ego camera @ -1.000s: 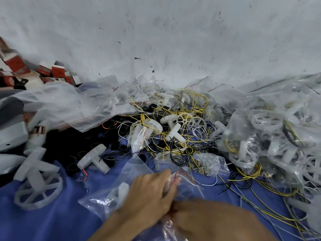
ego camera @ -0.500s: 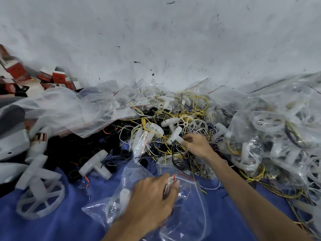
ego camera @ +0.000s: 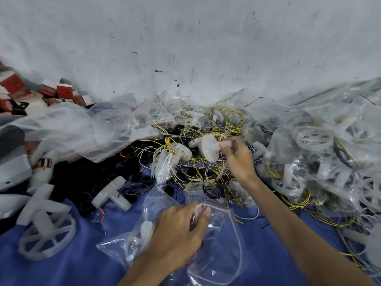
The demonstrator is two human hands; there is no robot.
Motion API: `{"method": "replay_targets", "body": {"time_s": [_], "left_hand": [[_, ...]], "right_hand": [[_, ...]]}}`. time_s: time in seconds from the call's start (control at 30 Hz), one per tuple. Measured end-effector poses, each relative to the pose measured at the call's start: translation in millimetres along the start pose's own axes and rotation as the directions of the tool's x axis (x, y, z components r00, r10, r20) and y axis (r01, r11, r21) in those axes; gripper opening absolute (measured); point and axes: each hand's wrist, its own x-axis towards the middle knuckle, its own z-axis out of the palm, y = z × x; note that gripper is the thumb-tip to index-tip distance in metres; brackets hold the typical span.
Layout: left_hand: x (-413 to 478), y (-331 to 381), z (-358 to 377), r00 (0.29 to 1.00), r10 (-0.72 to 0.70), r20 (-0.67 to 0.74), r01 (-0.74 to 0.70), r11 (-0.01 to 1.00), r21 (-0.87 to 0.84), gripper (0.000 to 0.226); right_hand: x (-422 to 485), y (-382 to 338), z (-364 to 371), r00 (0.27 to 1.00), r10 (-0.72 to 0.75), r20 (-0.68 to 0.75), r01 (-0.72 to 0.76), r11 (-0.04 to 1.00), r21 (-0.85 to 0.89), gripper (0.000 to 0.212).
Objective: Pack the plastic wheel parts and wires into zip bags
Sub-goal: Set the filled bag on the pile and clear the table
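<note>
- Pinching a white plastic wheel part by its stub axle, my right hand has thumb and fingertips closed tight on it.
- That part hangs just above a tangle of yellow wires, which lies between loose empty bags on the left and filled bags on the right.
- My left hand grips the rim of a clear zip bag by its red seal strip, fingers curled round the plastic. The bag's mouth gapes toward my right arm.
- The zip bag rests on the blue cloth, nearer me than the wire heap.
- A white piece shows through plastic just left of my left hand; I cannot tell which bag it sits in.
- A large spoked wheel lies on the cloth at far left, with a T-shaped part between it and the wires.
- Red and white boxes are heaped against the grey wall.
</note>
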Motion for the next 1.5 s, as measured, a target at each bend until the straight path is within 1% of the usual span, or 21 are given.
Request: {"method": "replay_targets", "body": {"time_s": [0.07, 0.13, 0.17, 0.2, 0.23, 0.27, 0.3, 0.33, 0.4, 0.47, 0.53, 0.57, 0.6, 0.67, 0.73, 0.8, 0.93, 1.07, 1.17, 1.4, 1.5], "left_hand": [[1.0, -2.0, 0.7, 1.0, -0.012, -0.019, 0.012, 0.999, -0.036, 0.042], [3.0, -2.7, 1.9, 0.999, -0.027, -0.038, 0.025, 0.998, -0.06, 0.04], [4.5, -3.2, 2.6, 0.998, -0.041, -0.053, 0.038, 0.997, -0.068, 0.04], [6.3, -4.1, 3.0, 0.995, -0.062, -0.075, 0.056, 0.995, -0.078, 0.041], [8.2, -6.0, 2.6, 0.991, -0.085, -0.103, 0.077, 0.994, -0.082, 0.042], [10.3, -7.4, 2.0, 0.985, -0.106, -0.138, 0.096, 0.992, -0.08, 0.042], [12.5, -10.2, 1.2, 0.976, -0.126, -0.175, 0.114, 0.991, -0.076, 0.043], [14.4, -12.1, 0.5, 0.967, -0.15, -0.208, 0.134, 0.987, -0.087, 0.045], [17.8, -15.9, -0.6, 0.941, -0.221, -0.257, 0.192, 0.972, -0.133, 0.047], [19.8, -18.4, -0.1, 0.919, -0.299, -0.257, 0.256, 0.948, -0.19, 0.044], [19.6, -18.2, 1.0, 0.907, -0.368, -0.203, 0.312, 0.913, -0.262, 0.04], [19.0, -18.1, 0.9, 0.904, -0.387, -0.182, 0.326, 0.9, -0.29, 0.041], [18.4, -16.9, 0.6, 0.903, -0.397, -0.164, 0.334, 0.888, -0.316, 0.042], [17.3, -15.3, -0.7, 0.904, -0.406, -0.136, 0.344, 0.878, -0.334, 0.044], [16.4, -14.8, -1.3, 0.899, -0.408, -0.158, 0.346, 0.884, -0.316, 0.044], [15.3, -12.8, -2.4, 0.898, -0.405, -0.169, 0.347, 0.891, -0.292, 0.042], [13.7, -9.3, -4.3, 0.9, -0.419, -0.123, 0.363, 0.875, -0.32, 0.042], [14.0, -11.8, -4.7, 0.904, -0.395, -0.161, 0.347, 0.901, -0.26, 0.037], [15.1, -11.7, -4.5, 0.895, -0.406, -0.185, 0.349, 0.896, -0.275, 0.031], [11.4, -8.8, -5.9, 0.925, -0.357, -0.127, 0.296, 0.89, -0.346, 0.039], [11.0, -7.9, -6.1, 0.931, -0.338, -0.14, 0.267, 0.889, -0.373, 0.038]], "right_hand": [[-11.1, -15.5, -10.3, 0.999, 0.044, -0.009, -0.04, 0.965, 0.258, 0.006], [-22.0, -26.4, -17.9, 0.982, 0.182, 0.049, -0.182, 0.847, 0.5, 0.011], [-27.4, -30.9, -20.9, 0.956, 0.271, 0.116, -0.285, 0.744, 0.605, 0.019], [-32.8, -34.6, -23.4, 0.913, 0.352, 0.207, -0.39, 0.597, 0.701, 0.027], [-38.2, -38.1, -25.3, 0.861, 0.404, 0.309, -0.475, 0.421, 0.773, 0.034], [-43.8, -41.4, -27.7, 0.814, 0.422, 0.399, -0.53, 0.26, 0.807, 0.036], [-48.4, -43.7, -28.9, 0.778, 0.424, 0.464, -0.565, 0.149, 0.812, 0.035], [-52.9, -45.9, -30.3, 0.752, 0.416, 0.512, -0.588, 0.072, 0.805, 0.034], [-58.6, -49.0, -30.8, 0.702, 0.377, 0.604, -0.637, -0.047, 0.77, 0.038], [-61.5, -53.3, -31.9, 0.653, 0.306, 0.693, -0.699, -0.109, 0.707, 0.051], [-61.9, -55.2, -34.0, 0.625, 0.222, 0.749, -0.741, -0.135, 0.658, 0.067], [-61.6, -55.9, -34.7, 0.619, 0.179, 0.765, -0.753, -0.141, 0.642, 0.069], [-61.7, -56.5, -35.1, 0.616, 0.143, 0.774, -0.763, -0.137, 0.632, 0.066], [-62.7, -58.0, -34.7, 0.622, 0.099, 0.777, -0.771, -0.095, 0.629, 0.052], [-63.1, -59.5, -32.7, 0.622, 0.101, 0.776, -0.777, -0.039, 0.628, 0.041], [-64.5, -61.6, -30.3, 0.614, 0.134, 0.778, -0.784, -0.004, 0.62, 0.037], [-69.0, -67.2, -30.8, 0.618, 0.141, 0.774, -0.786, 0.069, 0.615, 0.044], [-70.7, -70.7, -32.6, 0.603, 0.081, 0.793, -0.797, 0.111, 0.594, 0.049], [-72.9, -72.6, -31.4, 0.598, 0.042, 0.8, -0.798, 0.123, 0.59, 0.046], [-71.3, -72.4, -25.2, 0.585, 0.06, 0.809, -0.802, 0.194, 0.566, 0.064], [-72.1, -73.1, -24.4, 0.583, 0.074, 0.809, -0.798, 0.236, 0.554, 0.06]]}}
